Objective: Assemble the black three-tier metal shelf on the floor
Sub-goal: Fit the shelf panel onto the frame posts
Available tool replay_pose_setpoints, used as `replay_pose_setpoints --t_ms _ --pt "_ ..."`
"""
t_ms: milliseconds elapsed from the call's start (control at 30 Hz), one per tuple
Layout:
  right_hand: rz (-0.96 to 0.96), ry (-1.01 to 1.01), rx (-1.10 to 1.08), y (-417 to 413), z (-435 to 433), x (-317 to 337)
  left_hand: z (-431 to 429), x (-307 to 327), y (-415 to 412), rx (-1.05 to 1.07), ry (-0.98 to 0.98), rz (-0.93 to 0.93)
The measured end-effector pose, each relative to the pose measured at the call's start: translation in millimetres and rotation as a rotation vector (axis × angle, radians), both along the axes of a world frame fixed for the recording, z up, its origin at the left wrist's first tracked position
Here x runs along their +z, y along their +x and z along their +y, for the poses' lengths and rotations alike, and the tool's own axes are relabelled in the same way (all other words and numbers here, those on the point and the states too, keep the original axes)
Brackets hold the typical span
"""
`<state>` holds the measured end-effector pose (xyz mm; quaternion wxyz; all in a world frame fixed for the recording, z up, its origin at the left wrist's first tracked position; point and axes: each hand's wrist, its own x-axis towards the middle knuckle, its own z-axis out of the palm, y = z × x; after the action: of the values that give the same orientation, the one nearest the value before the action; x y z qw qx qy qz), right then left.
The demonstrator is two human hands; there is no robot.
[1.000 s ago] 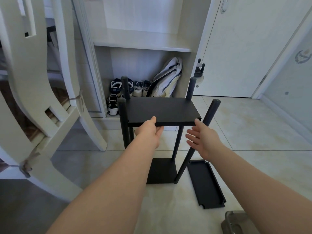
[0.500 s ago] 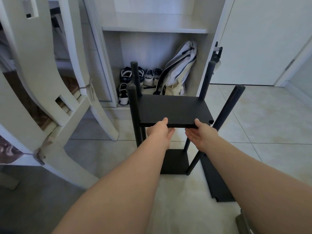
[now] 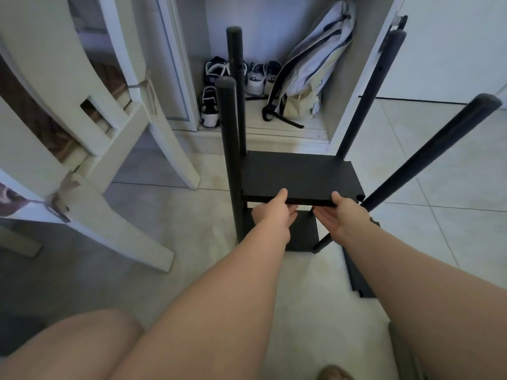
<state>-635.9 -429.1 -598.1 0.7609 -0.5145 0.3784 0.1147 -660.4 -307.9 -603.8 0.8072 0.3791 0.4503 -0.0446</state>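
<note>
The black shelf frame stands on the tiled floor with several upright poles. Its near-left pole [image 3: 229, 149] is vertical and its near-right pole [image 3: 428, 157] leans out to the right. A black middle shelf panel [image 3: 299, 175] sits between the poles above the bottom panel [image 3: 304, 234]. My left hand [image 3: 273, 212] grips the panel's front edge, thumb on top and fingers underneath. My right hand [image 3: 344, 215] grips the same edge further right. A third black panel [image 3: 356, 281] lies flat on the floor under my right forearm.
A white wooden chair [image 3: 90, 138] stands close on the left. Behind the frame, a white cabinet niche holds shoes [image 3: 216, 86] and a pale backpack [image 3: 310, 78]. A white door [image 3: 452, 45] is at the right. My knee [image 3: 82, 344] shows at bottom left.
My right hand closed onto the panel's front edge beside my left hand. The panel has come lower along the poles, and my head has tipped down and nearer.
</note>
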Motion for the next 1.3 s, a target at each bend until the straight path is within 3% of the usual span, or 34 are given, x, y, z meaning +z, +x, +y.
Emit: replay_pose_setpoints --t_ms 267,333,400,500,600,667,1033,1200,1300 --pt "0.028 0.009 -0.002 0.0 -0.6 -6.2 5.0 -13.9 -5.5 -0.042 0.03 0.065" --pt "0.032 0.012 -0.011 -0.7 -1.2 -5.4 11.2 -23.2 -11.0 0.047 0.257 0.243" --pt "0.03 0.014 -0.01 -1.4 -1.8 -5.7 25.6 -32.7 -17.8 0.096 0.611 0.325" --pt "0.028 0.017 -0.008 -3.0 -3.1 -7.2 57.4 -42.7 -16.9 0.028 0.863 0.147" --pt "0.035 0.01 -0.011 -4.5 -4.6 -7.8 77.7 -39.5 -4.2 -0.154 0.858 -0.139" --pt "0.035 0.01 -0.016 -4.8 -5.5 -8.0 80.1 -39.0 3.8 -0.202 0.879 -0.219" --pt "0.042 0.032 -0.003 -2.2 -18.5 0.0 59.0 -32.3 17.9 -0.109 0.864 -0.192" --pt "0.149 -0.122 0.297 1.4 -26.7 15.3 64.1 -6.7 27.3 -0.137 0.945 -0.211" --pt "0.17 -0.576 0.774 0.0 -36.0 37.1 71.2 21.0 40.5 -0.207 1.05 -0.246"
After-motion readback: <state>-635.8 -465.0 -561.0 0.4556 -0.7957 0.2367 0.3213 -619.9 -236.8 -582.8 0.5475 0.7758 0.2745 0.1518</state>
